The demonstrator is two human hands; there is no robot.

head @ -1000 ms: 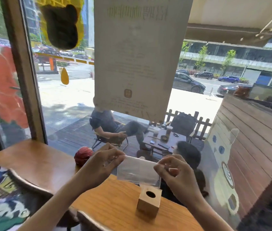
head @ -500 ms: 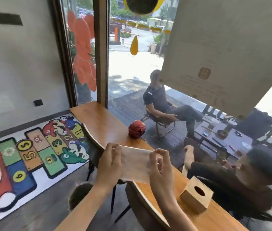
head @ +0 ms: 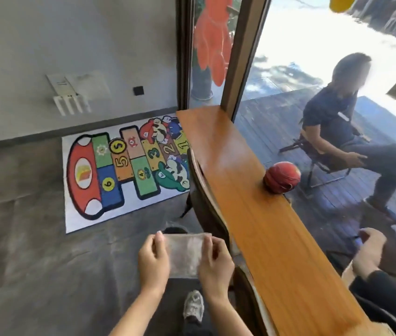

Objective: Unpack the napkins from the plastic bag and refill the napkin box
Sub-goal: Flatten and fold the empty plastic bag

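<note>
Fingers of both hands pinched the clear plastic bag [head: 186,254] from either side: the left hand [head: 153,260] closed on its left edge, the right hand [head: 215,261] on its right edge, each grip narrow with thumb in front and fingers curled behind. The bag hung stretched flat between them, its long axis running up and down, its top edge level with the fingertips. It looked thin and see-through; whether any napkins were left inside could not be told.

Just right of the right-hand grip ran the wooden counter [head: 260,214], stretching away and upward from the hands toward the window. The bag was held clear of it, over the floor, not above the counter top. Further along the counter, well beyond and to the right of the grip, sat a red ball [head: 282,177] against the glass. Beyond the left grip, on the floor, lay a bright hopscotch mat [head: 119,170]. Below the hands a shoe [head: 193,307] showed.

No napkin box appeared anywhere in view. Judging from the counter's position, any box would lie to the right of the grip, so the right hand was the nearer one, and the bag would need to travel rightward before any refilling.
</note>
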